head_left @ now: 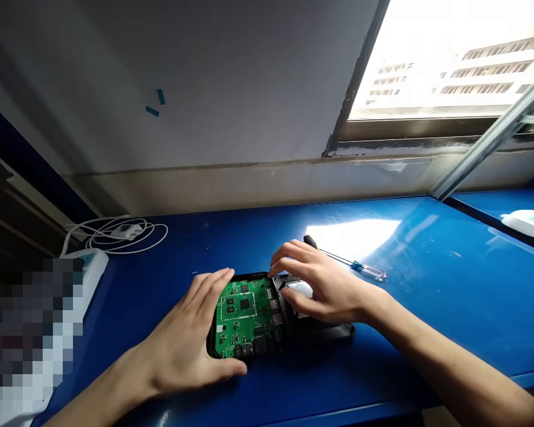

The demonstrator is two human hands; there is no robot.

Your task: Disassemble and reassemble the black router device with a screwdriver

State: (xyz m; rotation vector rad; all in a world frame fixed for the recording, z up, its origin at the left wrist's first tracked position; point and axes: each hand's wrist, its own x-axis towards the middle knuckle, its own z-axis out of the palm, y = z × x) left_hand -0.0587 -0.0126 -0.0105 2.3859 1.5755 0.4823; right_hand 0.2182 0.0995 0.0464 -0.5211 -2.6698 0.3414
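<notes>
A green circuit board [238, 317] lies in an opened black plastic case, its chips and metal ports facing up. My left hand [189, 332] wraps round the left end of the case, fingers along the far edge and thumb at the near edge. Against the board's right side sits a black case half [333, 333] with a silvery metal piece [299, 289] on it. My right hand [323, 281] curls over this half, fingertips at its far left edge and thumb against the silvery piece. The palm hides much of that half.
Beyond my right hand lie a black-handled screwdriver [310, 241] and a clear-blue-handled screwdriver [368, 270]. A white power strip [95, 267] and coiled white cable [155, 237] are at the left. A metal post [485, 142] stands at the right, by the window.
</notes>
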